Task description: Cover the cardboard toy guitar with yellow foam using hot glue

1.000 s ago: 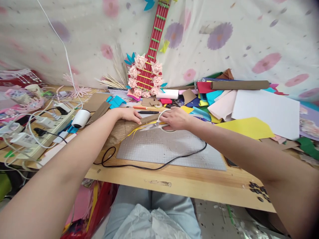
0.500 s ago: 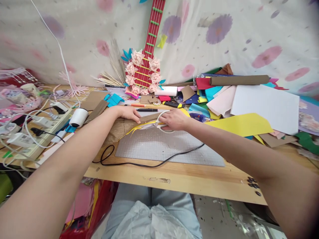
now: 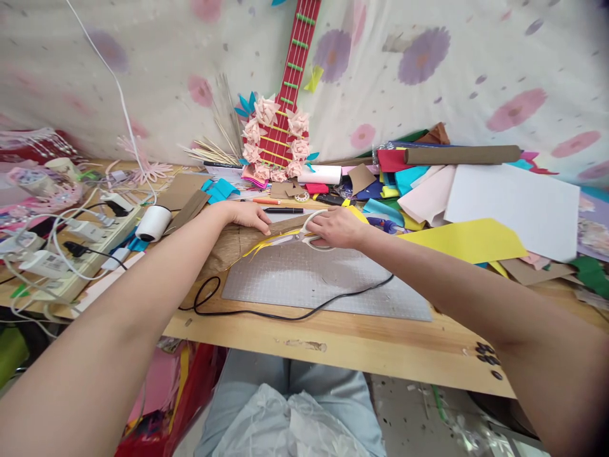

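My right hand (image 3: 340, 227) is closed around the white handles of a pair of scissors (image 3: 287, 238), whose blades point left. The blades lie along a thin yellow strip (image 3: 257, 245) at the edge of a crumpled brown paper sheet (image 3: 229, 249). My left hand (image 3: 248, 217) pinches the top of the brown sheet just left of the scissor tips. Part of the sheet is hidden behind my left forearm. Below both hands lies a grey cutting mat (image 3: 328, 292).
A black cable (image 3: 266, 312) loops across the mat and table. On the left are a power strip (image 3: 90, 247) and a white cylinder (image 3: 153, 223). Paper scraps and a yellow sheet (image 3: 476, 241) lie to the right. A red paper guitar (image 3: 276, 145) with pink flowers stands behind.
The view has shifted slightly, so the table things sit a little further right. Both hands keep their grips in nearly the same place, and the scissor blades look closer together.
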{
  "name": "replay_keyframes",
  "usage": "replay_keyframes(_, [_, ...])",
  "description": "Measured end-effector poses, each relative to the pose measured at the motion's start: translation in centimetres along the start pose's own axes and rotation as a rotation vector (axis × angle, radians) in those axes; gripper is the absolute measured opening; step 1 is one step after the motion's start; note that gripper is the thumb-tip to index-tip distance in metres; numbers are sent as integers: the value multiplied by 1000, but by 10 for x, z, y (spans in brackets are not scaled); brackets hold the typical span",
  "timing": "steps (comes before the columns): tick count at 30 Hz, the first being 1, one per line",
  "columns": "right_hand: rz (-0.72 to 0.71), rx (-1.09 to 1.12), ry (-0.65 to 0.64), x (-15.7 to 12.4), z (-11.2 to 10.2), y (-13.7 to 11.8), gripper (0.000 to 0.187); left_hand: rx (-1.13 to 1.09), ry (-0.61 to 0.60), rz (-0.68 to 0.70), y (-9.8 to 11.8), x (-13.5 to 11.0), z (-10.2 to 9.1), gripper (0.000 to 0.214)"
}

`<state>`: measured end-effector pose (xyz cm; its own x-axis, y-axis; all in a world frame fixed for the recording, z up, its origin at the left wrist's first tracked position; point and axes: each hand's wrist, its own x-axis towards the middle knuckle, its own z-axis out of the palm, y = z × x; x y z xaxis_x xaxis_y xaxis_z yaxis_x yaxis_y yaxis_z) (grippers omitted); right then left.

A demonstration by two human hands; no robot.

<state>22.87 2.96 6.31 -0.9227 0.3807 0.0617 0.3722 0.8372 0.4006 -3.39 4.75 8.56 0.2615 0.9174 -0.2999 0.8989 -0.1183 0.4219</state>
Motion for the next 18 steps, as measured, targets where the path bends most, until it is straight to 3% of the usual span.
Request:
replay_keyframes(3, [-19, -17, 23, 0, -1, 1, 32, 69, -217, 64, 4, -2, -4, 43])
replay_keyframes(7, [-33, -52, 49, 0, -3, 5, 30, 130, -323, 119, 4, -1, -8, 48])
replay_keyframes(18, [-63, -100, 58, 5, -8, 7, 30, 158, -297, 188, -2, 6, -9, 48])
